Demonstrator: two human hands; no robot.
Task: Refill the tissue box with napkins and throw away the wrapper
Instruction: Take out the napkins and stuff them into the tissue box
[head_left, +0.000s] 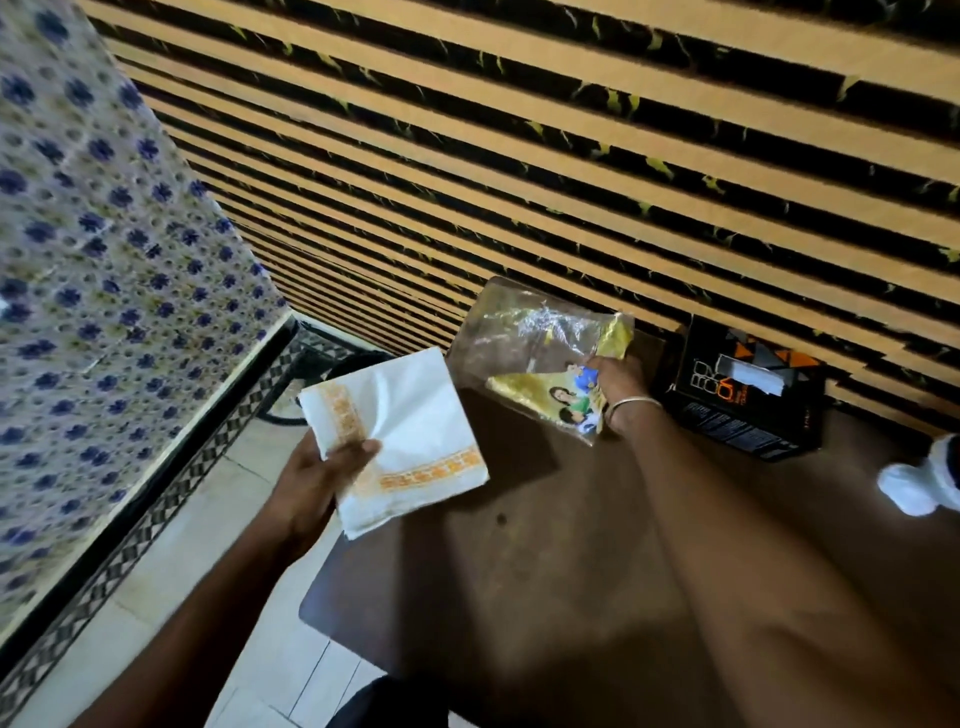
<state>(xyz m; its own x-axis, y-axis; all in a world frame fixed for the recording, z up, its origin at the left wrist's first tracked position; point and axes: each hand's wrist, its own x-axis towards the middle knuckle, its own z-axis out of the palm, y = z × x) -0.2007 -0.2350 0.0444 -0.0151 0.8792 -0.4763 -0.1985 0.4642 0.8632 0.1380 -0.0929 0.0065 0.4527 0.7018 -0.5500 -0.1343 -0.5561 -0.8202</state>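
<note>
Dark brown table (519, 597), slatted wall (519, 156).

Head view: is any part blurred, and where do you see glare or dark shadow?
Head view: the patterned cloth at left is smeared by motion blur; the clear wrapper in the right hand shows white glare; the brown table is dim; the napkins in the left hand are brightest; the slatted wall fans out, probably from the wide-angle lens.

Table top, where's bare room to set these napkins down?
The brown table is bare between the napkins in the left hand and the right forearm. It is crowded by the wall: wrapper in the right hand, black tissue box.
</note>
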